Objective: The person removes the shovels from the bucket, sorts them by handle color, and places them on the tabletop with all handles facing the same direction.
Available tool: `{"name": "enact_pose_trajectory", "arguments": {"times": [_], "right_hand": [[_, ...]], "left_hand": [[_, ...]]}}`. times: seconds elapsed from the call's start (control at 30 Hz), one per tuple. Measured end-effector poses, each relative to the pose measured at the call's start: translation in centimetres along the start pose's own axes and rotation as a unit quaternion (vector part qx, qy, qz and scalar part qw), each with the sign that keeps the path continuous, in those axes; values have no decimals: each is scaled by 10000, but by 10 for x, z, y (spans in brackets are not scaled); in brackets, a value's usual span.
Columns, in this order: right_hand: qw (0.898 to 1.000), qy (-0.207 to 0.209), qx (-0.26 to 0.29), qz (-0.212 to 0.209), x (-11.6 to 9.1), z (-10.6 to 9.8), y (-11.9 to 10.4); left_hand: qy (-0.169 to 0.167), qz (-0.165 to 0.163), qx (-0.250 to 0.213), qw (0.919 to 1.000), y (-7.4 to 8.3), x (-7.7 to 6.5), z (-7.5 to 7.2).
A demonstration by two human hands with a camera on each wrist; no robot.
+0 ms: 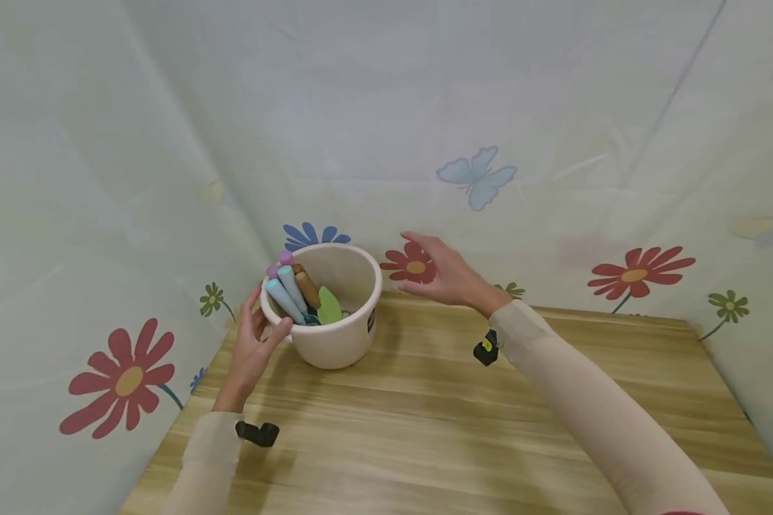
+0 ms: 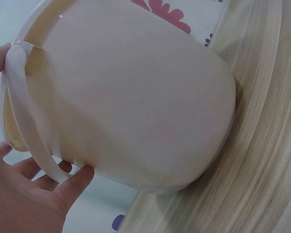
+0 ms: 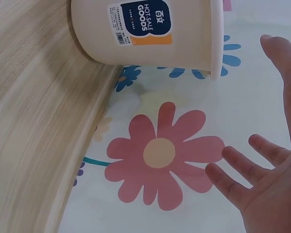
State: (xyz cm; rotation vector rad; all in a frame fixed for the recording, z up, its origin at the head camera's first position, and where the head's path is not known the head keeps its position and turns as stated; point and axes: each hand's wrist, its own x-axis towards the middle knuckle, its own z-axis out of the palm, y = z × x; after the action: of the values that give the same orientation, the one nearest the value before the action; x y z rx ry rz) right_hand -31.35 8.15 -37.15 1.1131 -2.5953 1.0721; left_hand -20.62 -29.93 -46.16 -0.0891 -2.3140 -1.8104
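A white plastic bucket [image 1: 335,347] stands at the back left of the wooden table. Inside it lean light blue sticks [image 1: 290,282], brown sticks [image 1: 307,287], purple-ended pieces [image 1: 286,257] and a flat green leaf-shaped piece [image 1: 328,306]. My left hand [image 1: 258,347] holds the bucket's left side near the rim, thumb toward the front and fingers round the side. The bucket's handle [image 2: 26,111] hangs down by those fingers in the left wrist view. To the right of the bucket, my right hand [image 1: 444,272] is in the air, empty, thumb and fingers spread apart.
A pale cloth [image 1: 373,129] printed with flowers and a butterfly hangs behind and beside the table [image 1: 425,429]. The bucket carries a printed label [image 3: 140,22] on its right side. A black wrist camera [image 1: 487,348] sits at each sleeve cuff.
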Motion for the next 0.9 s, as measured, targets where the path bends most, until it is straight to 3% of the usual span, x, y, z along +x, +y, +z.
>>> {"name": "enact_pose_trajectory", "arguments": {"times": [0.47, 0.73, 0.9], "right_hand": [[9998, -52, -143, -101, 20, 0, -4], [9983, -454, 358, -17, 44, 4, -18], [9970, -732, 234, 119, 59, 3, -29]], "left_hand": [[20, 104, -71, 9999, -5, -1, 1], [72, 162, 31, 9998, -5, -1, 0], [61, 167, 61, 9998, -6, -2, 1]]}}
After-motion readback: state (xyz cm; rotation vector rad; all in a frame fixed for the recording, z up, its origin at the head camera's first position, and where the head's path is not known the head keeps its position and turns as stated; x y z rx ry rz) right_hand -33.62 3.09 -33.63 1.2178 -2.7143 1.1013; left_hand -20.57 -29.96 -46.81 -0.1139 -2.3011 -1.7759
